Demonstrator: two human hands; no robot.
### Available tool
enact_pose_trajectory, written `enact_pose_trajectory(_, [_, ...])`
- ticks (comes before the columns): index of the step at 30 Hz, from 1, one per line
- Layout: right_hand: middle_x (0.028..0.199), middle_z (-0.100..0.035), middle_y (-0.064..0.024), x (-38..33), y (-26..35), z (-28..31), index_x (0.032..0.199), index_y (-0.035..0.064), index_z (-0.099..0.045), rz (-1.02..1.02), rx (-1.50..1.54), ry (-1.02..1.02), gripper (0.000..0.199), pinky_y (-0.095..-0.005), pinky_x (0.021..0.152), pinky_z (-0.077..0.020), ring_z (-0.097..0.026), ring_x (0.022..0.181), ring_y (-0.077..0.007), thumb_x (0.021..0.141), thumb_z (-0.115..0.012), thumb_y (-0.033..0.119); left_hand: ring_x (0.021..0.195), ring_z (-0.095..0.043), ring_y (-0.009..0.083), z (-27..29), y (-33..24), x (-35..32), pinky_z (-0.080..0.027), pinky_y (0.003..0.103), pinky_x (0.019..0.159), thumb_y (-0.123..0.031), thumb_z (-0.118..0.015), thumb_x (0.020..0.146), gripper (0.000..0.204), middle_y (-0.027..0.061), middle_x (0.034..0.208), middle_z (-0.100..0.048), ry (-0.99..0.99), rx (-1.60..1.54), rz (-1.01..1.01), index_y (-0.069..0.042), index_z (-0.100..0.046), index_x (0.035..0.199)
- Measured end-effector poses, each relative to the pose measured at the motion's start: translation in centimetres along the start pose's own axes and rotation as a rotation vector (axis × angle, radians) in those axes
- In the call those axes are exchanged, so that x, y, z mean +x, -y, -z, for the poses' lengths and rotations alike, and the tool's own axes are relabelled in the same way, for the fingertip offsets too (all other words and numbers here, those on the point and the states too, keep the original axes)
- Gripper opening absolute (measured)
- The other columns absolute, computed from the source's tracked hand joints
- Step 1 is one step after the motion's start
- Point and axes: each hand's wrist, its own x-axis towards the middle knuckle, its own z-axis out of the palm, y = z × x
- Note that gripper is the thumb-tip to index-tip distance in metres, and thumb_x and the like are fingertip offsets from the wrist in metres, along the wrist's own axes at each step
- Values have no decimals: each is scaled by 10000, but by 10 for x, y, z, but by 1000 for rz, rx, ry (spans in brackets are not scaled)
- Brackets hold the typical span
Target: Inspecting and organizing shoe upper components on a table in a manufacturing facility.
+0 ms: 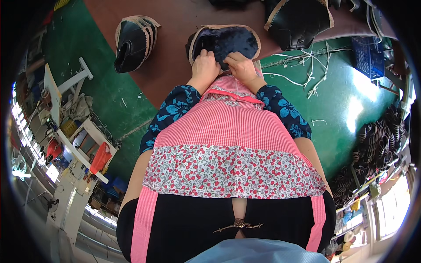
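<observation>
A black boot upper (226, 41) with dark blue-black fur lining and a tan edge lies open at the near edge of the brown table. My left hand (205, 68) is closed at its near left side, fingers curled over the fur. My right hand (241, 68) pinches the near edge a little to the right. Both sets of fingers hide the part of the edge they grip. Left of it on the table stands a nested stack of black uppers (137, 44) with tan edges. Another black leather upper (298, 22) lies at the right, near the table edge.
The brown table (171, 17) slants across the top. White strips (311, 65) hang and lie over the green floor at right. A blue crate (367, 57) stands at the far right, dark bundled pieces (377, 144) below it. A sewing machine table (72, 184) stands at left.
</observation>
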Motion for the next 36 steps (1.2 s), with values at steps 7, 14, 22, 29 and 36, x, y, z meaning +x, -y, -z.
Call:
enact_pose_trajectory(7, [978, -743, -105, -7, -4, 0, 1004, 55, -771, -115, 144, -167, 194, -432, 828, -611, -733, 934, -338, 831, -712, -12, 1005, -757, 442, -2, -2, 1, -630, 518, 904, -181, -773, 880, 293, 248, 1146, -693, 7, -62, 14, 52, -754, 1055])
enact_pose_trajectory(14, [1004, -757, -144, -10, -5, -6, 1039, 32, -789, -520, 409, -184, 212, -426, 846, -612, -741, 933, -372, 848, -710, -16, 994, -764, 437, -5, 5, 2, -632, 516, 901, -185, -779, 879, 297, 244, 1142, -703, -27, -127, 14, 52, -768, 1059])
enact_pose_trajectory(22, [1054, -659, -40, 11, 5, -5, 1118, 164, -737, -204, -102, -2, 352, -460, 874, -603, -679, 1059, -296, 777, -756, 78, 1020, -761, 436, -10, 8, 13, -629, 519, 930, -216, -825, 886, 329, 230, 1167, -713, 62, -39, 33, 4, -792, 1130])
enact_pose_trajectory(29, [983, -693, -87, 10, -12, -5, 1022, 104, -758, -101, -135, -27, 236, -468, 828, -606, -707, 996, -321, 801, -714, 34, 1011, -760, 449, -14, -4, 19, -631, 534, 915, -225, -827, 883, 325, 236, 1153, -700, 67, 11, 16, 12, -776, 1099])
enact_pose_trajectory(36, [994, -768, -154, 2, -17, -16, 1016, 78, -801, -365, 72, -231, 255, -471, 854, -614, -737, 941, -379, 803, -669, 27, 999, -758, 462, -17, -7, 25, -635, 539, 907, -214, -810, 896, 301, 249, 1160, -698, 56, 26, 28, 14, -765, 1088])
